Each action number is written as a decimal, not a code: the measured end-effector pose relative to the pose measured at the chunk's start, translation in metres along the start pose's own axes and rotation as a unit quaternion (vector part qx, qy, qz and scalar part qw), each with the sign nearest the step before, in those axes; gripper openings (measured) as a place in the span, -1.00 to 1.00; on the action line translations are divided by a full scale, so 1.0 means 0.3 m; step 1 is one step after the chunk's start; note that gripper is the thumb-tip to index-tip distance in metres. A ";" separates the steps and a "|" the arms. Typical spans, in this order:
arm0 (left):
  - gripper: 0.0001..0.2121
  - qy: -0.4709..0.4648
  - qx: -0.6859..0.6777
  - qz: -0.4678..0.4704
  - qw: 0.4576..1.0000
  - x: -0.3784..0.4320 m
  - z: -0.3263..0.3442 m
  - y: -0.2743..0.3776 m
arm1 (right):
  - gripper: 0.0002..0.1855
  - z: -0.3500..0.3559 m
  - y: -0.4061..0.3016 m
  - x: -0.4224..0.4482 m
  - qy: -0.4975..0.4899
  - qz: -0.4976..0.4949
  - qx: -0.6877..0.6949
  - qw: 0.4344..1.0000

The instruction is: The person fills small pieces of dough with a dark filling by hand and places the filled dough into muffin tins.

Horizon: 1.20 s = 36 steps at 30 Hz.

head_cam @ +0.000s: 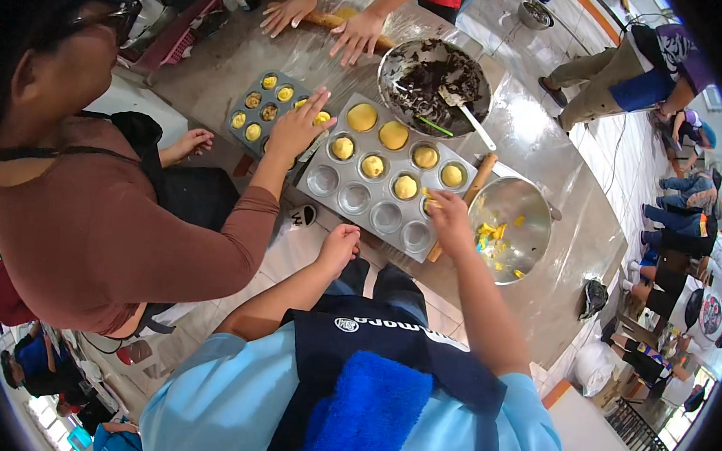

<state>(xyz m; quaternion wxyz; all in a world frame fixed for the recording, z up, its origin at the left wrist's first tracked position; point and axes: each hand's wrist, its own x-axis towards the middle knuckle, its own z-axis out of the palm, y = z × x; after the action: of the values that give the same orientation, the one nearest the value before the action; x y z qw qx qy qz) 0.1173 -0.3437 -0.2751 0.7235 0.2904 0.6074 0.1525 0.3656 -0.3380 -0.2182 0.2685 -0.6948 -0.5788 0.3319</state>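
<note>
My right hand (450,223) pinches a bit of yellow dough (428,198) over a cup at the right side of a large metal muffin tin (369,218). Smooth yellow dough rounds (394,135) fill the tin's far cups, and rougher yellow lumps (405,187) sit in several middle ones. The near row of cups (386,217) is bare. My left hand (339,250) is held in front of the tin's near edge, its fingers curled in with nothing visible in them. Right of the tin, a steel bowl (535,234) holds yellow dough scraps (492,231).
A chocolate-smeared bowl (400,59) with a white-handled spatula (477,129) stands behind the tin. A wooden rod (484,172) lies between tin and steel bowl. At left, a co-worker's hand (299,124) reaches over a smaller muffin tin (261,121). Another person's hands (358,35) press a rolling pin (326,20).
</note>
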 end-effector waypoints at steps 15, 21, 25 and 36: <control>-0.79 -0.033 0.017 -0.033 0.999 0.030 -0.111 -0.012 | -0.42 0.236 0.020 0.037 0.062 -0.009 -0.302 0.951; -0.79 -0.050 0.024 -0.010 0.998 0.032 -0.103 -0.004 | -0.46 0.214 -0.013 -0.004 0.057 -0.021 -0.267 0.962; -0.80 -0.052 0.030 -0.018 0.998 0.028 -0.104 -0.010 | -0.44 0.237 -0.026 0.033 0.091 0.000 -0.285 0.954; -0.79 -0.045 0.055 -0.027 0.997 0.006 -0.139 -0.006 | -0.37 0.243 0.022 0.042 0.095 0.014 -0.289 0.953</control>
<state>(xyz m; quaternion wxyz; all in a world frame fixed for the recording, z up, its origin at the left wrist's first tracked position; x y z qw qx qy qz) 0.0772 -0.3343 -0.2814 0.7367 0.3196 0.5896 0.0862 0.3149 -0.3277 -0.2713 0.1053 -0.7790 -0.6119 0.0871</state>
